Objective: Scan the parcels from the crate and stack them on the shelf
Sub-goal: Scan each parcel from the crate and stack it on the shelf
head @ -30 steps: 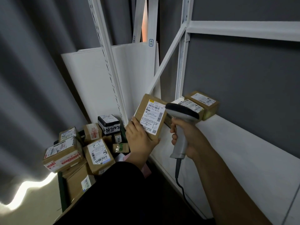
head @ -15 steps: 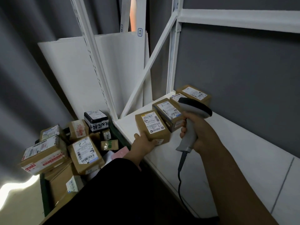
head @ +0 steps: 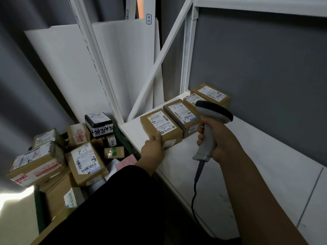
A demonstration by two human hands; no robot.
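Note:
A small brown parcel (head: 160, 126) with a white label lies flat on the white shelf (head: 247, 156), at the near end of a row of parcels. My left hand (head: 153, 149) grips its near corner, thumb on top. Beside it lies a second labelled parcel (head: 182, 114), and two more parcels (head: 211, 93) sit behind, toward the shelf's back corner. My right hand (head: 215, 140) grips the grey barcode scanner (head: 209, 128) upright above the shelf, just right of the row. A green crate (head: 38, 209) at the lower left holds several more parcels (head: 85, 161).
White shelf uprights and a diagonal brace (head: 159, 55) stand behind the row. White boards (head: 67, 71) lean against the grey curtain behind the crate. The scanner's cable (head: 194, 195) hangs down past the shelf's front edge. Bare shelf stretches to the right.
My left hand brought the parcel down from in front of the scanner and laid it flat on the shelf against the row. The scanner moved right and back.

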